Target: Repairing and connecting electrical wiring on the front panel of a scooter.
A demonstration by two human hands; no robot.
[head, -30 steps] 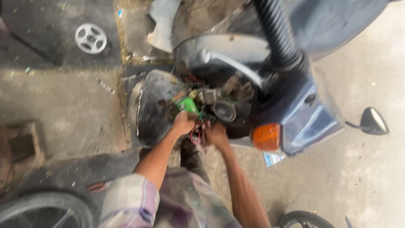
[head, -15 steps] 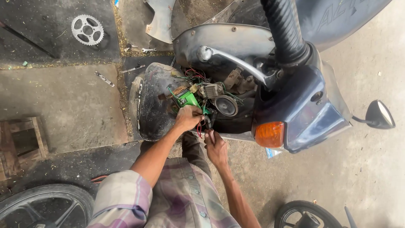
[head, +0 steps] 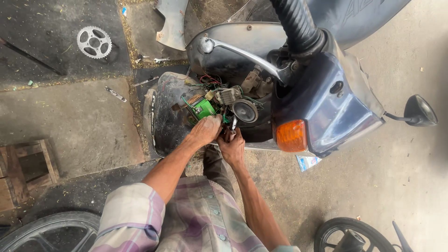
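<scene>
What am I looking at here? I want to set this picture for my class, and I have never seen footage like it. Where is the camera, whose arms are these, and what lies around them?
The camera sits on a person's head and looks down, so the two bare arms are the wearer's own. Both hands meet at the opened front of a blue scooter. The left hand rests against a small green part among loose wires. The right hand is closed around something thin at the same spot; what it is cannot be made out. Beside them sits a round black horn, and further right an orange turn light. On the concrete ground lie a toothed metal sprocket and a wooden frame. A tyre shows at the bottom left.
</scene>
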